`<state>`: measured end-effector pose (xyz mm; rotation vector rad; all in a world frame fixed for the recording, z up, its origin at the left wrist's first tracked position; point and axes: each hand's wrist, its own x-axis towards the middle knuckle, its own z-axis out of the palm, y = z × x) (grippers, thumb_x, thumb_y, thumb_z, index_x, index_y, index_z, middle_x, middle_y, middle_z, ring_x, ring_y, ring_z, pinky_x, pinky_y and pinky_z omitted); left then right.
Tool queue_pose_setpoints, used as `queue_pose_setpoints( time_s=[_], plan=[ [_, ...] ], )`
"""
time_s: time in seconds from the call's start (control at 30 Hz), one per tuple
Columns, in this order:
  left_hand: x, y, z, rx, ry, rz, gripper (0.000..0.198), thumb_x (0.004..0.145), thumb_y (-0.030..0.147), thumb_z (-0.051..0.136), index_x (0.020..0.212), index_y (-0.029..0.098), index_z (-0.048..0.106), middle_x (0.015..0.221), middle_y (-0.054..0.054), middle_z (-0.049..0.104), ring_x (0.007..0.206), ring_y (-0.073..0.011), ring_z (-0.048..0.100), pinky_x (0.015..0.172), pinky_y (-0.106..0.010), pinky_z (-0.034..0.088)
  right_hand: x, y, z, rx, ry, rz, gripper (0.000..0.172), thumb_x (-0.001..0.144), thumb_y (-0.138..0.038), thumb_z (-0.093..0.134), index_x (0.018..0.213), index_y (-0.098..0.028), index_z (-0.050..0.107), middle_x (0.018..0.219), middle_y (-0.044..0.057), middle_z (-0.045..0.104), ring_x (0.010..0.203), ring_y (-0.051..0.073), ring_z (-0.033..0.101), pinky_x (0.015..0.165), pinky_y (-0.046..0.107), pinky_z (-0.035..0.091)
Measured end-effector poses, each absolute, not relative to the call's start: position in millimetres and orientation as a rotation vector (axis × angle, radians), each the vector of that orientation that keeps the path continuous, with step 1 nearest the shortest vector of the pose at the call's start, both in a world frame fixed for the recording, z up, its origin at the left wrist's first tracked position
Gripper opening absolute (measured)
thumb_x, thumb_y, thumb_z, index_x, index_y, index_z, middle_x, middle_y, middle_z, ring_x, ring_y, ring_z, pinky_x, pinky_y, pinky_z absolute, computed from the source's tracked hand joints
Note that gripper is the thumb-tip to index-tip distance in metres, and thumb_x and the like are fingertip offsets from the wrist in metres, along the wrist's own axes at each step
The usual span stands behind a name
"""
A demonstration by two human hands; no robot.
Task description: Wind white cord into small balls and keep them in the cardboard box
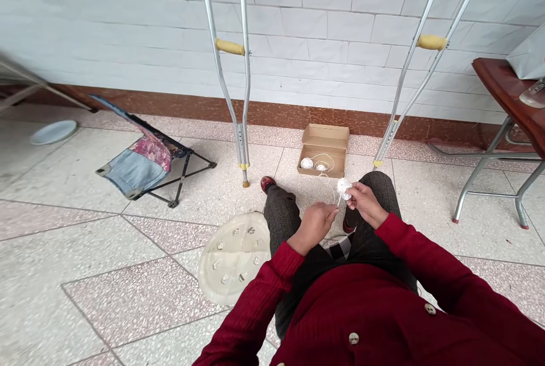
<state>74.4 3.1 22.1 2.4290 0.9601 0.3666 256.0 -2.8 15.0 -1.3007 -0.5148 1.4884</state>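
Note:
My right hand (pixel 366 204) is shut on a small ball of white thread (pixel 344 188), which sits at its fingertips. My left hand (pixel 314 227) is just left of that ball, and its fingertips pinch a thin white strand (pixel 336 202) running down from it. Loose white thread (pixel 326 181) leads from the ball back to an open cardboard box (pixel 323 150) on the floor. Two more white thread balls (pixel 307 163) lie inside the box, close together. My red sleeves and dark trousers fill the lower frame.
Aluminium crutches (pixel 232 71) stand on both sides of the box. A round pale lid (pixel 232 258) with clear pieces lies by my left knee. A folding stool (pixel 149 156) sits to the left, a plate (pixel 54 132) beyond it, and a brown-topped table (pixel 506 93) at right.

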Motion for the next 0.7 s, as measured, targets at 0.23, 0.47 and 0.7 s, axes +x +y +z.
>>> queue_pose_setpoints(
  time_s=[0.23,0.47,0.7],
  plan=[
    [56.5,16.8,0.3,2.331,0.914,0.351,0.029,0.094,0.024,0.046,0.075,0.016,0.066,0.074,-0.004,0.068,0.074,-0.016,0.061,0.075,-0.027,0.044,250.8,-39.5,38.2,-1.089,-0.857,2.138,0.025,0.064,-0.018,0.063,0.088,-0.018,0.054,0.055,-0.006,0.058,0.033,0.005,0.042,0.031,0.014,0.023],
    [68.6,29.4,31.7,2.718,0.873,0.323,0.026,0.093,0.021,0.045,0.078,0.016,0.065,0.075,-0.006,0.068,0.075,-0.018,0.061,0.094,-0.037,0.039,247.9,-34.4,-12.0,-1.496,-0.647,1.822,0.016,0.058,-0.02,0.063,0.07,-0.017,0.052,0.043,-0.005,0.052,0.031,0.007,0.043,0.028,0.016,0.025],
    [76.0,0.2,24.9,2.509,1.027,0.355,0.032,0.096,0.028,0.042,0.077,0.017,0.065,0.068,-0.005,0.064,0.071,-0.0179,0.059,0.071,-0.028,0.042,249.6,-6.3,2.6,-1.354,-0.5,1.412,0.024,0.061,-0.026,0.066,0.073,-0.02,0.046,0.052,-0.007,0.051,0.039,0.007,0.047,0.034,0.017,0.034]
  ],
)
